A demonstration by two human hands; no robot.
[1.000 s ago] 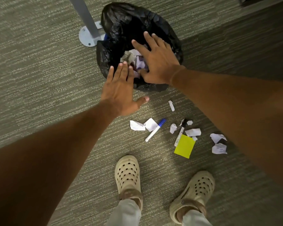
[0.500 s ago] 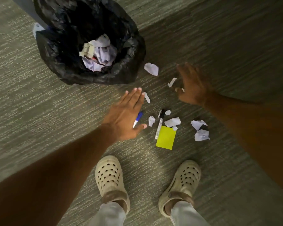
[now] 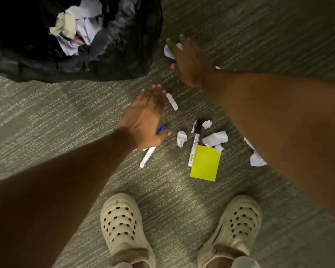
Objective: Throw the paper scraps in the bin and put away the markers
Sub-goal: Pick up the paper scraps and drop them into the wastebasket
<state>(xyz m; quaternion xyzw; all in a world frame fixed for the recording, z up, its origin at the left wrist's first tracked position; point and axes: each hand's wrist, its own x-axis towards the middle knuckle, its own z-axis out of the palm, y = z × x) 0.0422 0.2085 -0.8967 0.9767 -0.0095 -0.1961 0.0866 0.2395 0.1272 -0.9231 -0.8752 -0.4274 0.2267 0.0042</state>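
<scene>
Moved since half a second ago: the right hand [image 3: 190,60] has reached up and left, from beside the small scraps to the larger crumpled scrap [image 3: 169,51] lying next to the bin; the left hand [image 3: 145,122] has barely shifted over the blue marker.
Right grip: fingers spread and curling over that white scrap, touching it; whether they have closed on it I cannot tell.
Left grip: open, palm down, fingers straight and together, holding nothing, hovering above the blue-capped marker [image 3: 147,156], whose cap peeks out by the thumb.
Narrow scrap [image 3: 172,101]: on the carpet just beside the left fingertips.
Black-capped marker [image 3: 195,144]: lying on the carpet between the two arms, its lower end against the yellow sticky-note pad [image 3: 205,164].
Loose scraps: one small ball [image 3: 181,138] left of the black-capped marker, a bigger piece [image 3: 215,138] right of it touching the pad's top edge, more [image 3: 256,159] partly hidden under the right forearm.
Bin [image 3: 124,45]: lined with a black bag, upper left, crumpled paper already inside.
Floor: grey-green carpet [image 3: 56,113].
Feet: two cream clogs [image 3: 122,223] at the bottom, toes toward the mess.
</scene>
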